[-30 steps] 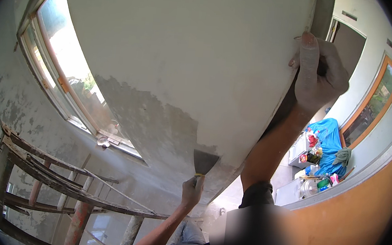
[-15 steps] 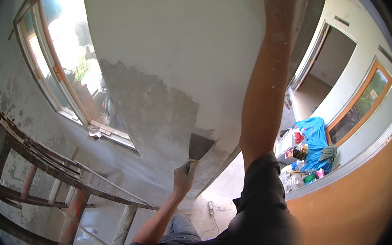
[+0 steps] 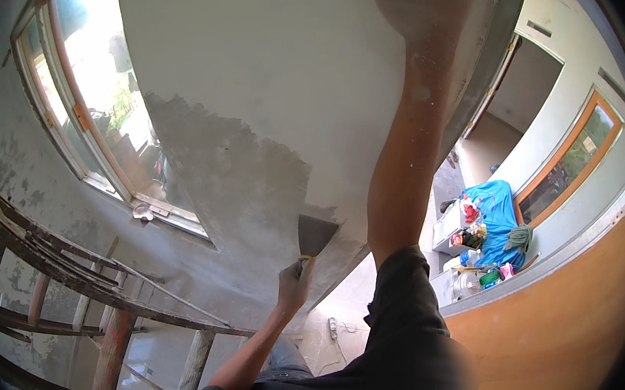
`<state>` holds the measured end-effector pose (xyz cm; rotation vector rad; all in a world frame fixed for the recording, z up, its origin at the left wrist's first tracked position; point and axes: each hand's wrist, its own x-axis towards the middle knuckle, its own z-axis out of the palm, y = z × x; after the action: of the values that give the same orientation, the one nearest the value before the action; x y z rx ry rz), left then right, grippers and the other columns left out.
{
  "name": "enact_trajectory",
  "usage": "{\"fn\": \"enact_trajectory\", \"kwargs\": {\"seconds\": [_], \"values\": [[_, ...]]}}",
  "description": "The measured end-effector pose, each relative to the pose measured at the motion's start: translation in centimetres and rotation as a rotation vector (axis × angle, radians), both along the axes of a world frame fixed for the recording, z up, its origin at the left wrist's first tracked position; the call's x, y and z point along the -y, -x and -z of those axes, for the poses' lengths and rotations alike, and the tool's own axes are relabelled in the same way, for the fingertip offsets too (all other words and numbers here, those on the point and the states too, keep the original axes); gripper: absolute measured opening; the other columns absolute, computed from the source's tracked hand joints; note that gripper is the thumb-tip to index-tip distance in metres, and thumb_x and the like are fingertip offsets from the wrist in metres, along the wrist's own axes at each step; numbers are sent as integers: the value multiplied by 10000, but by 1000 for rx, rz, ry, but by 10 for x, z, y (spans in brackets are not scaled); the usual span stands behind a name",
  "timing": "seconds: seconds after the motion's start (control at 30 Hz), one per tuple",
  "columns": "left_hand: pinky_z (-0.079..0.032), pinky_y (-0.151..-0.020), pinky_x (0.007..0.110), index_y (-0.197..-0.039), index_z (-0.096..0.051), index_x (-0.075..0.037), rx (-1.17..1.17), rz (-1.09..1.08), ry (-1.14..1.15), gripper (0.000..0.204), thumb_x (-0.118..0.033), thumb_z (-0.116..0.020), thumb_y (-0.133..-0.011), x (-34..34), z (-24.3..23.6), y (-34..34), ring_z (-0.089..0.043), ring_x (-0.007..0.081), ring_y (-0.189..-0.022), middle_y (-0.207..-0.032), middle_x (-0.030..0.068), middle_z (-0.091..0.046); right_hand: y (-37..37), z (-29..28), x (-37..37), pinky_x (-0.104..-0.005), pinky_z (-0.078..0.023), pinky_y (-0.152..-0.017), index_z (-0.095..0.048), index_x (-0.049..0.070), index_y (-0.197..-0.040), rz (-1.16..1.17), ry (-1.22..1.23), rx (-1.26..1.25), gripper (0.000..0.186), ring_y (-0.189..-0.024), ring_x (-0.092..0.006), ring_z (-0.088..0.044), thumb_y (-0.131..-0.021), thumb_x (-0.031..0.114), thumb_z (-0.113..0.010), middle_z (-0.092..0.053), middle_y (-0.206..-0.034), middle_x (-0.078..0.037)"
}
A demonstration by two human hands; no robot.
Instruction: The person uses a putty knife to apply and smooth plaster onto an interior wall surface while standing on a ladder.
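Note:
My left hand (image 3: 294,282) is wrapped round the handle of a putty knife (image 3: 316,233) with a wide, flat grey blade. The blade points up, in front of the wall (image 3: 266,55); whether it touches the wall I cannot tell. Pale, smooth coating covers the wall's upper part, and a darker grey patch (image 3: 255,167) with a ragged edge lies below it. My right arm reaches high along the wall's right side. My right hand (image 3: 424,10) is blurred at the top of the view, close to the pale coating, and its fingers cannot be made out.
A worn wooden ladder (image 3: 113,349) stands at lower left, below a framed window (image 3: 94,114). To the right are an orange panel (image 3: 539,345), a blue sheet (image 3: 502,213) beside mixed household items, and a doorway (image 3: 522,87). A power strip (image 3: 333,328) lies on the floor.
My right hand has come lower and a little left, so more of it shows at the top. The whole view has shifted slightly. My left hand keeps its hold on the putty knife.

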<state>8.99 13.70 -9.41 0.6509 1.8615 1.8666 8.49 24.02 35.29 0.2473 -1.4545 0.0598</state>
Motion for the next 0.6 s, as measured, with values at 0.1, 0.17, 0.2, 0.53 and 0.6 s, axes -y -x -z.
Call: {"fn": "enact_trajectory", "kwargs": {"seconds": [0.1, 0.17, 0.2, 0.53, 0.6], "values": [[-303, -451, 301, -669, -516, 40, -93, -31, 72, 381, -260, -576, -897, 8, -7, 7, -321, 67, -530, -500, 29, -397, 8, 9, -4, -270, -180, -380, -367, 25, -456, 24, 0, -92, 449, -395, -49, -257, -776, 111, -670, -262, -400, 10], [-317, -457, 304, -711, -545, 43, -115, -61, 63, 348, -252, -581, -892, 14, -6, 12, -322, 72, -533, -505, 54, -412, 18, 13, -6, -268, -176, -378, -363, 27, -452, -50, 7, -60, 456, -397, -44, -255, -775, 102, -676, -260, -400, 15], [-331, -464, 308, -753, -575, 47, -117, -45, 74, 322, -245, -586, -887, 14, -8, 8, -322, 78, -537, -510, 78, -426, 17, 15, -6, -265, -172, -376, -359, 29, -449, -80, 32, -7, 462, -398, -39, -254, -774, 94, -682, -259, -401, 19], [-374, -478, 326, -864, -638, 25, -186, -63, 105, 300, -273, -608, -872, 11, 0, 10, -418, 118, -479, -568, 166, -532, 9, 21, -10, -193, -214, -387, -566, 19, -526, -54, 57, 10, 356, -400, -1, -351, -824, 167, -693, -405, -415, 52], [-374, -480, 329, -848, -635, 23, -179, -43, 76, 303, -278, -606, -873, 13, -13, 4, -415, 131, -473, -564, 165, -527, 11, 23, -9, -192, -205, -387, -542, 28, -503, -113, 62, 7, 385, -396, -1, -344, -816, 184, -704, -399, -411, 55]]}}
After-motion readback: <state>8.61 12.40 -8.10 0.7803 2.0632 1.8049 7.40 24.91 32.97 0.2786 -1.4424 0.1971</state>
